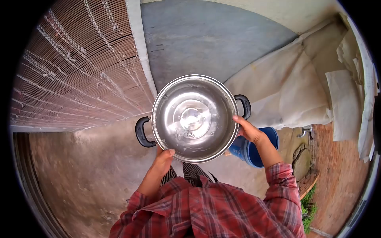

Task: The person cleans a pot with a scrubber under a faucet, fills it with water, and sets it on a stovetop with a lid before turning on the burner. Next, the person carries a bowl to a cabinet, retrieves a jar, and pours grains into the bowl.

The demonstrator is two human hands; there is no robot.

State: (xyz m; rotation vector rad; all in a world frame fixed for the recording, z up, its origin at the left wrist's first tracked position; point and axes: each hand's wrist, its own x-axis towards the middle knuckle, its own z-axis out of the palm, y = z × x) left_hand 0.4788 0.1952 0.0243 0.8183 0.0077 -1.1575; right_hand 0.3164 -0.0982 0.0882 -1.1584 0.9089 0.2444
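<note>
A shiny steel cooking pot (194, 119) with two black side handles is held up in front of me, its open top facing the camera. Small droplets and a wet sheen show on the inside. My left hand (162, 159) grips the lower left rim, thumb on the edge and fingers hidden underneath. On the right rim, just below the black handle (245, 106), my right hand (251, 130) has its thumb over the edge. Its fingers are mostly hidden behind the pot.
Behind my right forearm stands a blue bucket (274, 137). A metal tap (305, 131) is at the right, near a brick surface (337, 162) and green plants (308, 208). A slatted blind (79, 67) hangs at the left; pale sheeting (285, 87) covers the right side.
</note>
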